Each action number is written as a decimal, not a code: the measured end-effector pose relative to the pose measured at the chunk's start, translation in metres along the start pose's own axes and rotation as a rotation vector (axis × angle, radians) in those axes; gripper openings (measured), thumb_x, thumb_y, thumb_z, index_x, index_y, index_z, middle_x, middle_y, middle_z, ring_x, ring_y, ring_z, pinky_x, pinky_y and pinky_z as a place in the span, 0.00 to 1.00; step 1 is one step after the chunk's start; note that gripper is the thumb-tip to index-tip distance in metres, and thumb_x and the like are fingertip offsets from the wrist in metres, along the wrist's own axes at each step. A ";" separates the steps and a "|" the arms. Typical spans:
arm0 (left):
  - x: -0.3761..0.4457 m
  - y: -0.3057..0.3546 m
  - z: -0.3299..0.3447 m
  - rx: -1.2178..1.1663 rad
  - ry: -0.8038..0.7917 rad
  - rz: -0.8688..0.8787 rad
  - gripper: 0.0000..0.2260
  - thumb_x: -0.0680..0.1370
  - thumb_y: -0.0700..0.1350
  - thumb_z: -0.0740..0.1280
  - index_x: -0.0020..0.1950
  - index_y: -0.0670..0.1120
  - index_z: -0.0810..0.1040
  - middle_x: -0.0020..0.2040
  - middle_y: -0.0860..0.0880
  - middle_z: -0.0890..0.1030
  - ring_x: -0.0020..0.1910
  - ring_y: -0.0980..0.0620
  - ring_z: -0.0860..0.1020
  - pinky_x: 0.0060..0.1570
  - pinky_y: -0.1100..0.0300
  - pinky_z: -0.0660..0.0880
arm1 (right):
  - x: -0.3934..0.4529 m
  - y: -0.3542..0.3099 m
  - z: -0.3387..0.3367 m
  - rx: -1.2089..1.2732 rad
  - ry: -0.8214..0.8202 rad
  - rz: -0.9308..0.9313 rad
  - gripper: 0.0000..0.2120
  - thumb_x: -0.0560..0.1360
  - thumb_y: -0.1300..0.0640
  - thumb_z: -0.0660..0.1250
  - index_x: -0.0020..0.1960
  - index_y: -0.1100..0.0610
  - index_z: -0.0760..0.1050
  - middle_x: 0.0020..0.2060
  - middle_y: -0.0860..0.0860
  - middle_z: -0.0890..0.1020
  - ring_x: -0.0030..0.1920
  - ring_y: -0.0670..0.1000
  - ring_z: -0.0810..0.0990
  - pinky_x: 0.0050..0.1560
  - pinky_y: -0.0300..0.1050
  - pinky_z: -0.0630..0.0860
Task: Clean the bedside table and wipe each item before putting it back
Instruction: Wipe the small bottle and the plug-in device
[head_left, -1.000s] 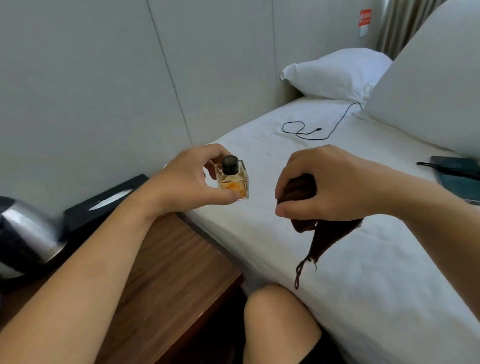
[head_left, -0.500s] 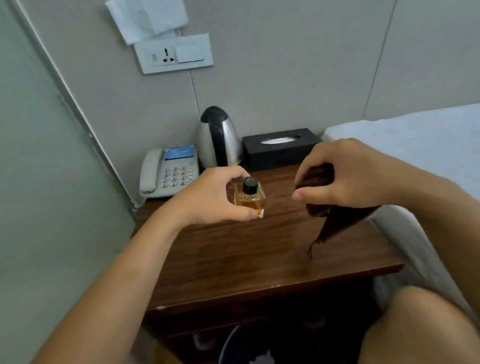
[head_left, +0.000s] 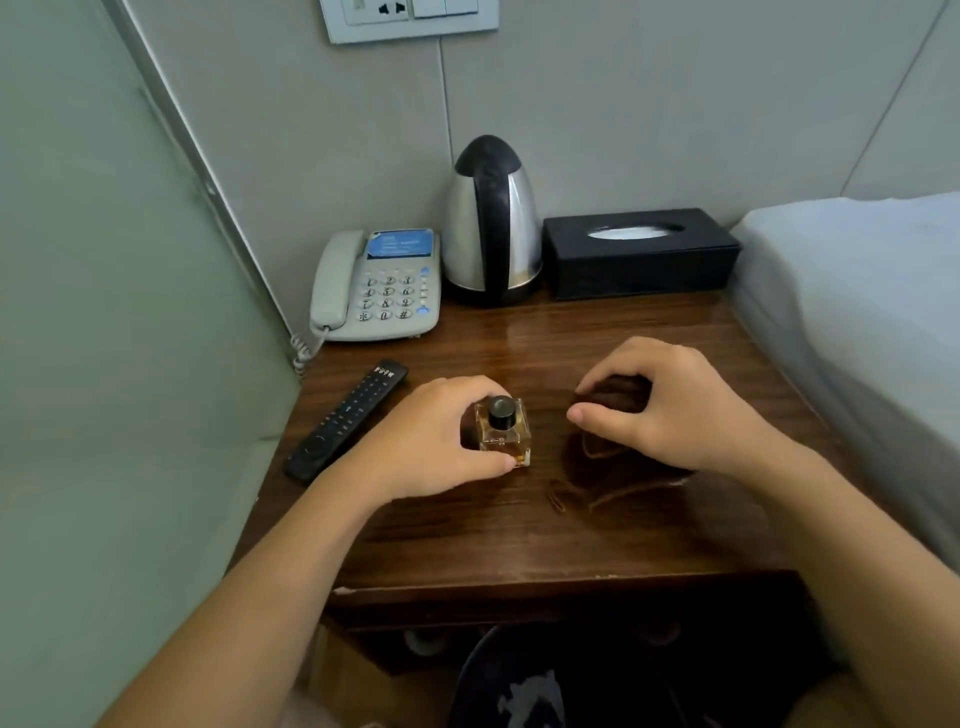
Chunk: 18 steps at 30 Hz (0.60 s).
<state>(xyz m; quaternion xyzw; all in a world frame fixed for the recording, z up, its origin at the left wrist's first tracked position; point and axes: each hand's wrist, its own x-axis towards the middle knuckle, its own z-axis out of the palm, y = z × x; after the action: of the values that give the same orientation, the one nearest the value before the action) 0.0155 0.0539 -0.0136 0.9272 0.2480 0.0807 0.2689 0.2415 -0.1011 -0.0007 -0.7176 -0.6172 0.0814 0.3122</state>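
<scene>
A small square glass perfume bottle (head_left: 503, 432) with amber liquid and a black cap stands upright on the wooden bedside table (head_left: 519, 540). My left hand (head_left: 436, 441) grips it from the left, thumb on its front lower corner. Just to the right, my right hand (head_left: 670, 405) holds a bunched dark brown cloth (head_left: 613, 447) down on the tabletop; the cloth's loose end trails toward me.
A black remote (head_left: 347, 418) lies left of the bottle. Along the wall stand a grey telephone (head_left: 379, 286), a steel kettle (head_left: 491, 223) and a black tissue box (head_left: 639, 254). The white bed (head_left: 872, 332) borders the table's right side. A dark bin (head_left: 519, 680) sits below.
My view swung from the bed to the table. Both hands came down: the bottle now rests on the tabletop, and the cloth, earlier hanging in the air, lies on the wood.
</scene>
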 end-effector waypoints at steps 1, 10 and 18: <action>0.000 0.001 0.001 0.013 0.003 0.007 0.23 0.71 0.60 0.78 0.64 0.63 0.76 0.59 0.65 0.78 0.61 0.62 0.74 0.63 0.53 0.75 | -0.003 0.003 0.006 -0.007 0.028 0.002 0.14 0.69 0.35 0.73 0.49 0.42 0.84 0.48 0.39 0.81 0.49 0.40 0.80 0.52 0.43 0.80; 0.002 0.006 -0.003 -0.030 0.060 0.039 0.19 0.71 0.57 0.79 0.60 0.60 0.83 0.52 0.62 0.79 0.50 0.62 0.79 0.50 0.61 0.76 | -0.011 0.006 0.023 -0.076 0.016 -0.006 0.32 0.69 0.33 0.73 0.69 0.45 0.76 0.58 0.42 0.78 0.59 0.44 0.77 0.62 0.41 0.75; -0.015 0.007 0.000 -0.335 0.061 -0.024 0.18 0.73 0.40 0.79 0.59 0.52 0.81 0.53 0.52 0.86 0.52 0.51 0.85 0.57 0.49 0.83 | -0.030 0.011 0.020 -0.208 -0.214 -0.048 0.32 0.74 0.39 0.69 0.76 0.41 0.66 0.71 0.40 0.68 0.68 0.51 0.63 0.71 0.55 0.69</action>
<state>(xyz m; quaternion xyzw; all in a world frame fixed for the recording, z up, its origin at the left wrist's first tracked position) 0.0054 0.0415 -0.0098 0.8635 0.2501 0.1460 0.4130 0.2341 -0.1229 -0.0312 -0.7183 -0.6691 0.0853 0.1705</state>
